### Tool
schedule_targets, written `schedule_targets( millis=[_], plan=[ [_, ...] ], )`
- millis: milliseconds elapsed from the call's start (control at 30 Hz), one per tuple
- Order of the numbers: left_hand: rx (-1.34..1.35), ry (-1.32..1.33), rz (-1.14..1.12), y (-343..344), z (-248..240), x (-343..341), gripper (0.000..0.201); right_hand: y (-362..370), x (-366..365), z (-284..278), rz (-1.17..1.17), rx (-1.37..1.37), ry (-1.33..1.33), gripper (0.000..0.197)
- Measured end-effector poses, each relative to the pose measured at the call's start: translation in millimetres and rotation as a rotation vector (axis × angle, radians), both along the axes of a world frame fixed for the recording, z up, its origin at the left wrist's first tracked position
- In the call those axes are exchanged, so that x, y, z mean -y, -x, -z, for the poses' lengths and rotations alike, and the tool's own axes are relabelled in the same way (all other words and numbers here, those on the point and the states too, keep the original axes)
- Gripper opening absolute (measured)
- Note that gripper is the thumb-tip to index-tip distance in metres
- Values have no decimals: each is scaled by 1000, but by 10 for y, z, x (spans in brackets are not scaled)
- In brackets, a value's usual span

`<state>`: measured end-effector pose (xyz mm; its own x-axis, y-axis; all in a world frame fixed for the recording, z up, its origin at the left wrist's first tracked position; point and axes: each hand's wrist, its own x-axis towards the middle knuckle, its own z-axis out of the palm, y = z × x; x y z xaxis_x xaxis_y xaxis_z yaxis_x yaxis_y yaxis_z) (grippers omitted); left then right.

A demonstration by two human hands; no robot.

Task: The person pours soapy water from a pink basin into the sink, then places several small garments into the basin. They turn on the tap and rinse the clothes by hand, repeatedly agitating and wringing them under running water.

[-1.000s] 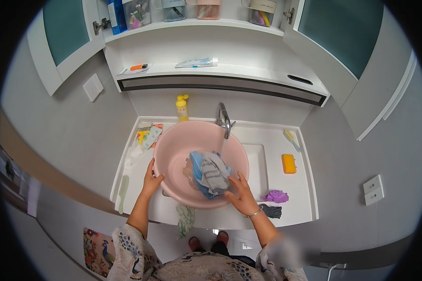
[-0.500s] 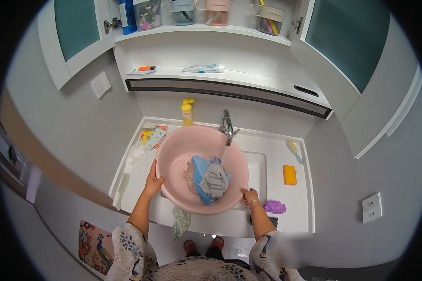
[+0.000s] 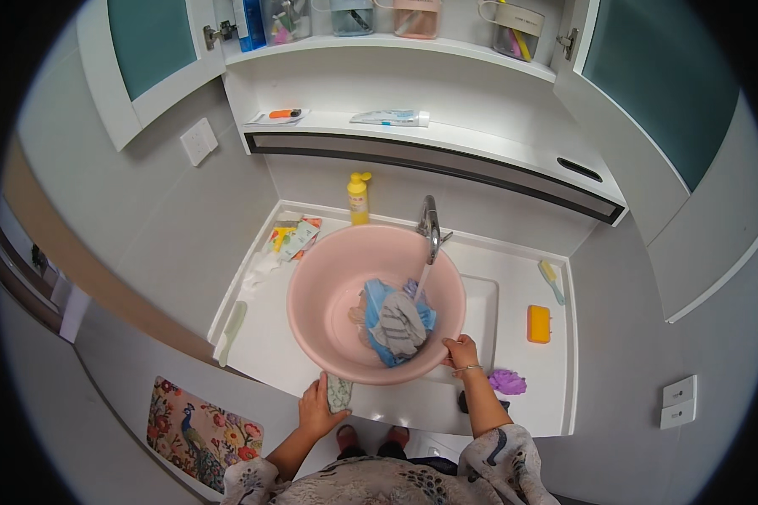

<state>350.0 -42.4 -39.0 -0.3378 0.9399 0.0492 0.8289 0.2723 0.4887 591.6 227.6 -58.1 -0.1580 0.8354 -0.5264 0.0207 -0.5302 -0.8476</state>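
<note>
A large pink basin [image 3: 320, 278] rests on the white washstand. Inside it lies a bunched heap of a blue cloth [image 3: 378, 316] and a grey striped cloth [image 3: 402, 326], with beige fabric beside them. A stream from the chrome faucet [image 3: 431, 229] runs onto the heap. My right hand [image 3: 461, 353] grips the basin's right front rim, thumb and fingers closed on it. At the counter's front edge, my left hand [image 3: 318, 408] touches a green patterned cloth [image 3: 339, 393], its fingers and thumb spread apart beside it. Part of that cloth is hidden by the hand.
Right of the basin lie a purple cloth [image 3: 507, 382], a dark cloth [image 3: 464, 402], an orange sponge [image 3: 538, 324] and a brush [image 3: 552, 282]. A yellow bottle [image 3: 358, 200], packets [image 3: 296, 239] and a pale green comb [image 3: 232, 332] are toward the left. Open cabinet doors [image 3: 648, 160] flank the shelves.
My left hand has let go of the basin's left rim and moved down and right to the green patterned cloth. My right hand stays on the rim. The whole view has shifted slightly.
</note>
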Motion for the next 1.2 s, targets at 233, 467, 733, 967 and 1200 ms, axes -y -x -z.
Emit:
schedule_targets(
  millis=[233, 467, 733, 967, 1200],
  plan=[
    [879, -374, -274, 281, 476, 9, 59, 4, -20, 17, -40, -17, 12, 32],
    [1262, -717, -375, 408, -1240, -11, 40, -83, -41, 199, -58, -22, 38, 31],
    [990, -565, -175, 661, -1313, -1228, 47, -24, -40, 68, -69, -10, 59, 27],
    [145, -252, -418, 1400, -416, -1627, 59, -68, -96, 98, -69, -8, 94, 21],
    [503, -318, -365, 1954, 317, -1774, 37, -11, -56, 36, -13, 39, 93, 28]
  ],
)
